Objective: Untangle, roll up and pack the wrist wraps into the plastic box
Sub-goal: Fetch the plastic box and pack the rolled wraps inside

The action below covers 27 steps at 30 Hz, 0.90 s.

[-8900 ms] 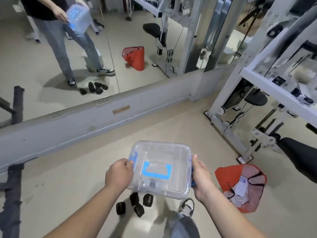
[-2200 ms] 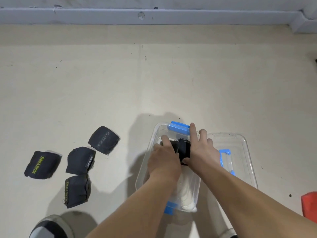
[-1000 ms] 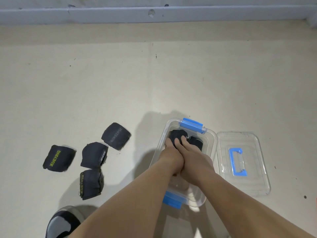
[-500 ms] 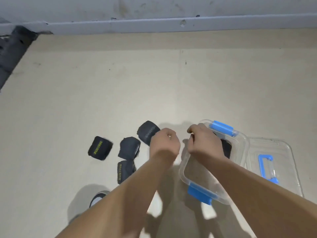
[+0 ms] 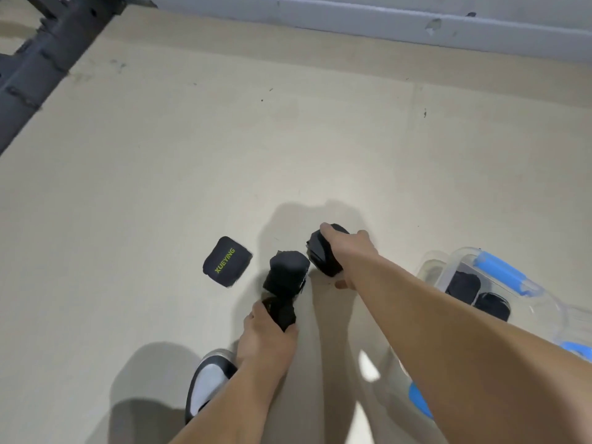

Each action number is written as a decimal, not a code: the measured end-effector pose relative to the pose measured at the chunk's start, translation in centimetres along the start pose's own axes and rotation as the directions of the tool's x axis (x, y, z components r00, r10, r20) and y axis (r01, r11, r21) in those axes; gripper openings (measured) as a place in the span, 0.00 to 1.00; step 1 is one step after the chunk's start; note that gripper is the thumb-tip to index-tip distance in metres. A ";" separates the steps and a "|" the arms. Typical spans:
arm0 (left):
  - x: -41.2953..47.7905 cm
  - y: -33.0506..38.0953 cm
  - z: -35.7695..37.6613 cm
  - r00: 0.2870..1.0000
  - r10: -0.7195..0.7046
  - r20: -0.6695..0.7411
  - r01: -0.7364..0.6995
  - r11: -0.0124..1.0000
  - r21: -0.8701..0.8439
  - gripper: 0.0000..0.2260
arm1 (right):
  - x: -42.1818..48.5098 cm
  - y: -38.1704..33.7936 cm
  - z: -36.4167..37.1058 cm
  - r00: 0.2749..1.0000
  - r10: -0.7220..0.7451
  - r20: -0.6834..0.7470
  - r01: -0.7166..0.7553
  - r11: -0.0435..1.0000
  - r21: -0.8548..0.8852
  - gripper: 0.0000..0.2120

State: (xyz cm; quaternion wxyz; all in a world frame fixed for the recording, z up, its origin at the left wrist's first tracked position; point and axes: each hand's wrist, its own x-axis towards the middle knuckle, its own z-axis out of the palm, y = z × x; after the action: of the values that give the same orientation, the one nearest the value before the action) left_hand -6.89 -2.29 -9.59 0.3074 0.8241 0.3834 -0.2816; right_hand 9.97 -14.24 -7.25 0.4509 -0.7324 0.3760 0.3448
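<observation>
Rolled black wrist wraps lie on the beige floor. My right hand (image 5: 347, 251) grips one rolled wrap (image 5: 322, 256). My left hand (image 5: 267, 336) grips another rolled wrap (image 5: 280, 310), with a further rolled wrap (image 5: 286, 272) just beyond it, touching it. A wrap with yellow XUEYING lettering (image 5: 226, 261) lies free to the left. The clear plastic box (image 5: 544, 302) with blue latches stands at the right, partly behind my right forearm, with two rolled wraps (image 5: 477, 293) inside.
My shoe (image 5: 208, 382) is on the floor below my left hand. A dark metal frame (image 5: 41, 59) crosses the top left corner. A grey wall base (image 5: 384, 20) runs along the top.
Both hands have left the box and reached left to the wraps on the floor, each now gripping one. The view has swung left, so the box sits at the right edge.
</observation>
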 end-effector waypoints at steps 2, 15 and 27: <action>0.6 -0.2 0.1 1.000 0.008 -0.014 -0.008 1.000 0.012 0.28 | 1.2 -0.4 0.8 0.998 0.056 -0.004 -0.056 0.998 0.023 0.43; -1.0 1.2 -1.6 0.969 -0.165 0.184 0.224 0.899 -0.375 0.15 | -1.3 0.4 -1.0 0.961 -0.258 -0.100 0.247 0.962 -0.114 0.34; -10.3 12.4 -2.0 0.921 0.162 0.354 0.125 0.739 -0.662 0.11 | -9.1 6.8 -16.2 0.919 -0.364 -0.152 0.382 0.917 0.118 0.25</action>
State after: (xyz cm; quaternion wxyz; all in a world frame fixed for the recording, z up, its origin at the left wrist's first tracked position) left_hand -2.11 -11.95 2.56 0.6565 0.5880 0.3815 -0.2786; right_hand 2.47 -29.06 3.45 0.5356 -0.7764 0.2812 0.1768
